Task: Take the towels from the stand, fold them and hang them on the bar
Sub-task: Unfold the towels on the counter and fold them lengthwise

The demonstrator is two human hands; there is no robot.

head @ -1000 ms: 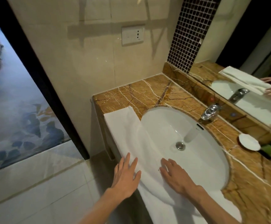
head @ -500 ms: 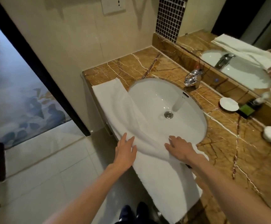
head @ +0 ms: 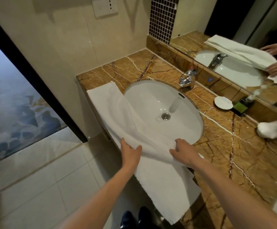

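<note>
1. Brown veined marble counter, white sink set in it
2. White towel laid along its front edge, overlapping the sink's rim
3. White dish and green packet just beside each other at the back

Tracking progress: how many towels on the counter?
1: the towel lies along the front edge of the counter, held by left hand and right hand. A blurred white bundle at right might be another.

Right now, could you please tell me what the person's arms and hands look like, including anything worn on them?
The left arm and right arm are bare all the way from the frame's lower edge to the wrists; no sleeves show. The left hand and right hand wear no gloves, and I can see no watch, bracelet or ring on either.
</note>
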